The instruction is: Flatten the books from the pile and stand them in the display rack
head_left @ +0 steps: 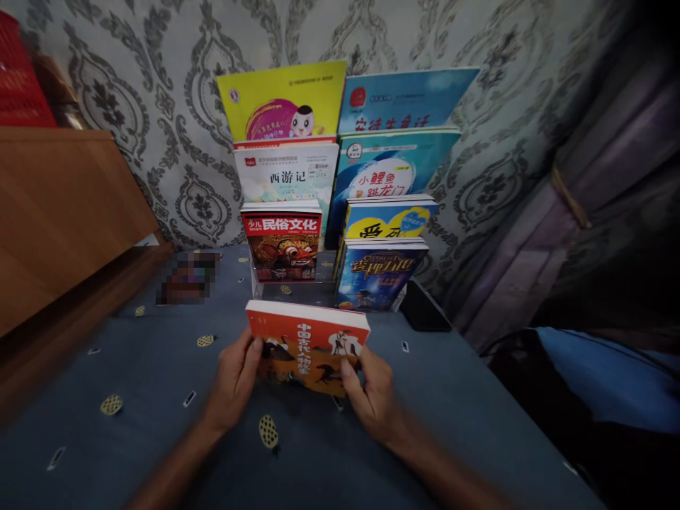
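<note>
Between my two hands is an orange-red book (302, 354) with Chinese lettering, a crane and horses on its cover. My left hand (237, 375) grips its left edge, thumb on the front. On the right edge my right hand (372, 389) does the same. The book is tilted, its white page block facing up. Just beyond it stands a clear tiered rack (259, 289) filled with books: a red book (287, 244) in the front left, a dark blue book (377, 276) in the front right, and taller ones behind.
A black flat device (425, 308) lies right of the rack. Patterned blue cloth (159, 382) covers the surface. A wooden cabinet (64, 212) stands on the left, patterned wallpaper (175, 92) behind, and a curtain (574, 177) hangs on the right. A blurred-out flat item (188, 278) lies left.
</note>
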Tool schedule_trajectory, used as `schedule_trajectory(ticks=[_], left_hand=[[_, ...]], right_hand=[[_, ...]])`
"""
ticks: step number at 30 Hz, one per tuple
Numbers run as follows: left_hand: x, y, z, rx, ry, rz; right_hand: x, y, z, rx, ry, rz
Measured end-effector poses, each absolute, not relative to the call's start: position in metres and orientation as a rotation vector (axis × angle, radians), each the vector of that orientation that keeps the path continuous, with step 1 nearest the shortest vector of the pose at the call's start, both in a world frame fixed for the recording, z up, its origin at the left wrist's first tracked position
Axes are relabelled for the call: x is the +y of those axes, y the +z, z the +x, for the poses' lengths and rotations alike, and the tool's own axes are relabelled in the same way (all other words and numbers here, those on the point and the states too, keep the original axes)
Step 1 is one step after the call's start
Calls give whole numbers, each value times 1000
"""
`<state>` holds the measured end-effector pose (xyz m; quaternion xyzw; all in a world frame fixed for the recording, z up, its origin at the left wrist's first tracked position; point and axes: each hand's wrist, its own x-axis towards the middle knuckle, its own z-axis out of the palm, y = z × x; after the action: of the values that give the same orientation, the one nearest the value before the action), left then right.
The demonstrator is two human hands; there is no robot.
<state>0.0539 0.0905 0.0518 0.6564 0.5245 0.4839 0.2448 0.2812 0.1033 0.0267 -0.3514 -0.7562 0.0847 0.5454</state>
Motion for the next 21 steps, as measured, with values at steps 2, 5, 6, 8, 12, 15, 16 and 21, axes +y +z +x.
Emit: schedule_trajectory(ticks=[2,5,6,8,12,15,16,21], left_hand=[[88,52,57,1446,1341,1784],[86,51,61,1454,1364,1773],[85,50,61,1462,1374,1779],[84,47,61,1493,1419,1810],[85,34,51,1534,1545,1904],[87,24,42,1527,1533,1942],[88,23,40,1533,1535,1948],[90,25,42,1584,1547,1950]], right_hand=[[102,28,281,-1785,251,-874],[100,30,282,-1780,321,-926],[100,30,282,-1779,323,-933],[98,29,282,-1790,291,-937],[94,24,282,-1844,182,-883],[91,21,281,-1879,137,-845],[91,20,281,-1884,139,-847],[90,21,277,-1887,224,-868]])
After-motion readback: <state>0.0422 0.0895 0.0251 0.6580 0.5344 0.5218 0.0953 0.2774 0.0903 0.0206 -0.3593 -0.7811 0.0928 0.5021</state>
